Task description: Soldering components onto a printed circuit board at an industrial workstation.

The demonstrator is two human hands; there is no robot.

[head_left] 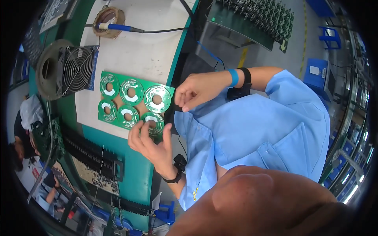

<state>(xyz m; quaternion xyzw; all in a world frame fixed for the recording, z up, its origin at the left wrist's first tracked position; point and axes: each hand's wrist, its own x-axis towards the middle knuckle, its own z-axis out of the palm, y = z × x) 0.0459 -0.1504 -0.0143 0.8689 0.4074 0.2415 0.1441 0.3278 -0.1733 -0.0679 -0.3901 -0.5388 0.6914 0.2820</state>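
Observation:
A green circuit board panel (119, 78), with several ring-shaped boards in two rows, lies flat in front of me. My left hand (151, 146) is at its near left corner, fingers and thumb apart, fingertips over a ring-shaped board (158, 121). Whether they press on it I cannot tell. Beside the panel's near right corner is my right hand (201, 90). Its fingers are loosely bent, the thumb apart from them, and nothing shows between them. A white patch lies around each ring's round hole.
The pale worktop (157, 47) carries a fan with a wire guard (78, 67) and a blue-handled soldering iron (120, 27) across a round brown holder (118, 17). Many upright boards (260, 19) stand on a bench. Black toothed rails (88, 147) run beside the table. Another person (20, 135) is beyond.

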